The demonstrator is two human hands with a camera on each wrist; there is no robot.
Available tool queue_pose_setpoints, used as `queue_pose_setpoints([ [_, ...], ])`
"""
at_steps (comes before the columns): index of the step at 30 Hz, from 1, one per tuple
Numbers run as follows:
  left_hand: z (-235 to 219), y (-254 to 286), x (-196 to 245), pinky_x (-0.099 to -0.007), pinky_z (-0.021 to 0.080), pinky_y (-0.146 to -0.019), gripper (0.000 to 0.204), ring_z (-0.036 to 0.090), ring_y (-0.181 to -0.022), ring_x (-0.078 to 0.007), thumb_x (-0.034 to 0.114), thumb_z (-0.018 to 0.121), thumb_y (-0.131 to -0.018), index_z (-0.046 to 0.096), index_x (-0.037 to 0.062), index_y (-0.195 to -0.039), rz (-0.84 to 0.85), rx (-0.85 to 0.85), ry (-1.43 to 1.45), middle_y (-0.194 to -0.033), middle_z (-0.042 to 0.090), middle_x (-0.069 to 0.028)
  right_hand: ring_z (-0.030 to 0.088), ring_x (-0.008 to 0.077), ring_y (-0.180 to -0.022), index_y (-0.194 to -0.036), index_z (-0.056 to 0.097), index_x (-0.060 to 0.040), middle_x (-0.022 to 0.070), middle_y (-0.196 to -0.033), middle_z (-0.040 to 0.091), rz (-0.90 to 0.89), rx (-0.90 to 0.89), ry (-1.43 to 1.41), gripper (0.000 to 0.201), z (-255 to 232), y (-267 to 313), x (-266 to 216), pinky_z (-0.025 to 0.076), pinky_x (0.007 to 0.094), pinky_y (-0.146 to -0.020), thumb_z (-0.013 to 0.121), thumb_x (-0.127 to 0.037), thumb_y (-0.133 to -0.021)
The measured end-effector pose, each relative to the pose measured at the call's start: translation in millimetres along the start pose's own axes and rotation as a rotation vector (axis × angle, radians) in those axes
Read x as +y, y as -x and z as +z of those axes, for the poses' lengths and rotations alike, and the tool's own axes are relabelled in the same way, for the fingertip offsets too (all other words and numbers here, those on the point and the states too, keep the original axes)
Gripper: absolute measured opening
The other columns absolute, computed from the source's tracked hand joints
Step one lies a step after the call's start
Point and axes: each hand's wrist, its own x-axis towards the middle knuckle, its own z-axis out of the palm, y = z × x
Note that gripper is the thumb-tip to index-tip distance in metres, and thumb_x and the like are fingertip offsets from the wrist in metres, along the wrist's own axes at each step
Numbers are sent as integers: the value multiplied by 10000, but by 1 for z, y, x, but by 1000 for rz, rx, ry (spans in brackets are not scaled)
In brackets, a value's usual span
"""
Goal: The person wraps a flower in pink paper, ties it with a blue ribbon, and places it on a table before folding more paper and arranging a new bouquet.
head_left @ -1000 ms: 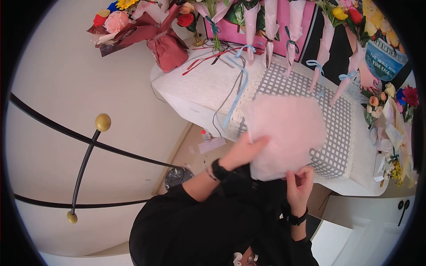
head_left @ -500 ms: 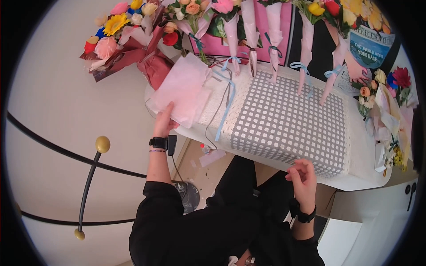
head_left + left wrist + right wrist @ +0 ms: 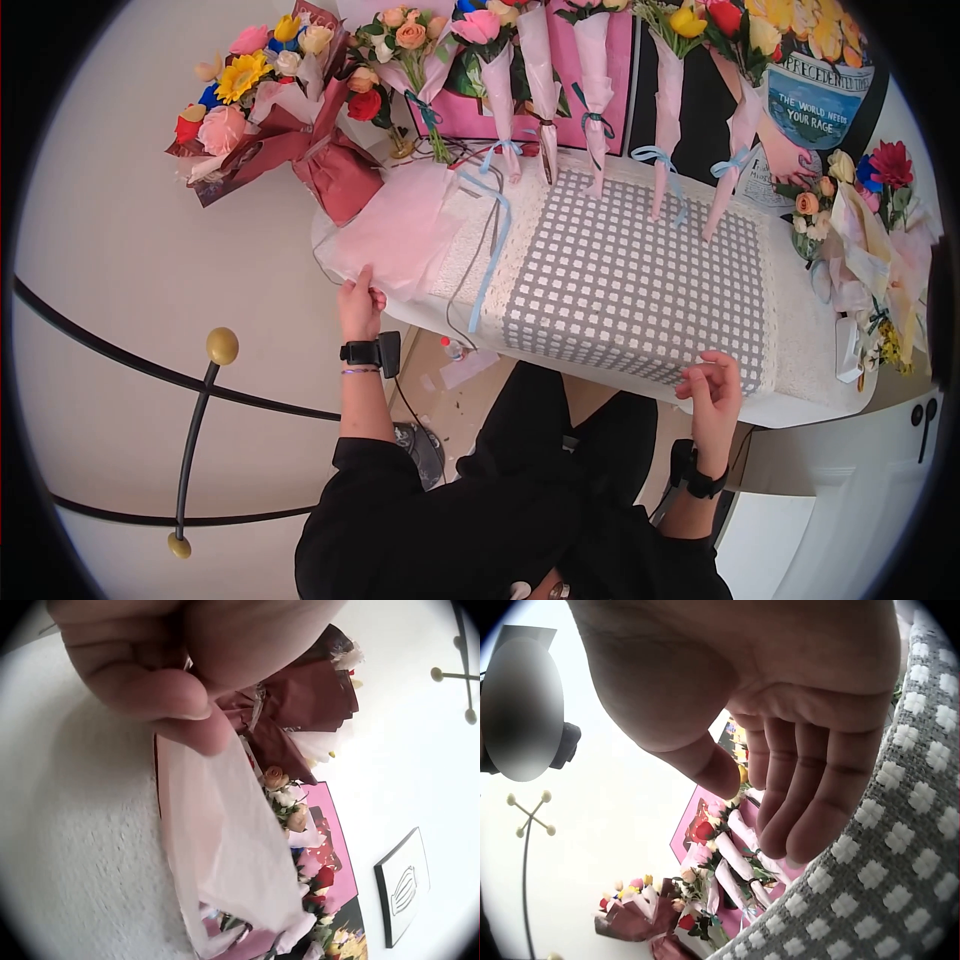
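Thin pink wrapping sheets lie at the left end of the white table, close to the large bouquet in dark red paper. At their near edge my left hand pinches the sheets; the left wrist view shows thumb and finger together on the translucent paper. My right hand is by the front edge of the grey-and-white checked cloth. In the right wrist view that hand holds nothing, its fingers loosely bent beside the cloth.
Several pink-wrapped flower cones with ribbons line the back of the table. A pale blue ribbon and a grey cord lie left of the cloth. More bouquets and a white box are at the right end. A bottle is on the floor.
The pink sheets went from in front of me, between both hands, to the table's left end with my left hand. My right hand let them go and stays near the cloth's front edge.
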Motion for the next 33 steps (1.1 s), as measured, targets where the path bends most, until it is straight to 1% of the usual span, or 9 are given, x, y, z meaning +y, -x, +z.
queue_pose_setpoints([
  [7,23,15,7,-248,468,-418,403,592,-480,-155,351,676,-944,508,-15,-941,-16,-22,-89,-633,594,-80,627,107,-739,-1189,538,-27,60,-894,664,41,-10,-6,226,4,1,2,520,234,-686,571,-26,-966],
  [9,20,15,15,-255,500,-434,525,616,-506,-162,465,686,-912,505,-21,-991,-55,-76,-407,-651,604,-85,625,104,-735,-1184,542,-28,56,-891,664,37,14,-6,223,3,2,0,518,231,-686,575,-26,-964],
  [11,8,-2,0,-249,463,-408,583,569,-477,-141,535,700,-877,492,8,-1018,67,111,-586,-628,572,-50,627,102,-731,-1173,553,-34,51,-885,666,50,21,-18,218,0,4,-4,518,228,-681,590,-31,-957],
  [15,-20,-23,-35,-235,283,-418,473,404,-519,-71,461,737,-875,489,89,-1030,181,366,-278,-696,505,12,629,103,-718,-1180,561,-51,53,-868,670,10,63,1,235,-15,1,6,516,238,-657,600,-33,-949],
  [18,18,21,-25,-219,249,-431,216,345,-501,-38,269,646,-968,513,103,-932,401,179,-310,-622,390,74,623,84,-717,-1176,582,-63,32,-825,667,-61,106,30,237,-31,-1,7,516,248,-649,616,-54,-942],
  [21,101,112,16,-212,255,-430,154,359,-498,-31,191,604,-991,518,100,-900,317,-221,-184,-610,394,71,617,74,-697,-1119,616,-49,26,-789,665,-70,172,70,190,-36,-9,10,508,258,-632,628,-100,-936],
  [26,187,166,8,-201,324,-449,88,453,-509,-43,120,587,-991,550,65,-934,286,-854,-248,-626,497,38,624,94,-675,-1041,656,-44,33,-775,676,-84,187,167,156,-32,-23,18,506,254,-629,645,-142,-920],
  [30,240,179,-18,-205,381,-466,91,510,-529,-63,125,594,-987,570,45,-952,150,-975,-154,-650,546,13,625,114,-663,-1005,675,-44,38,-754,680,-74,149,227,137,-35,-21,10,509,266,-636,645,-135,-907],
  [33,247,178,-29,-225,465,-536,131,564,-569,-93,139,585,-990,585,19,-937,103,-879,-269,-668,570,-10,624,117,-665,-1000,680,-43,44,-742,676,-122,109,313,137,-58,-17,-1,508,276,-637,638,-133,-905],
])
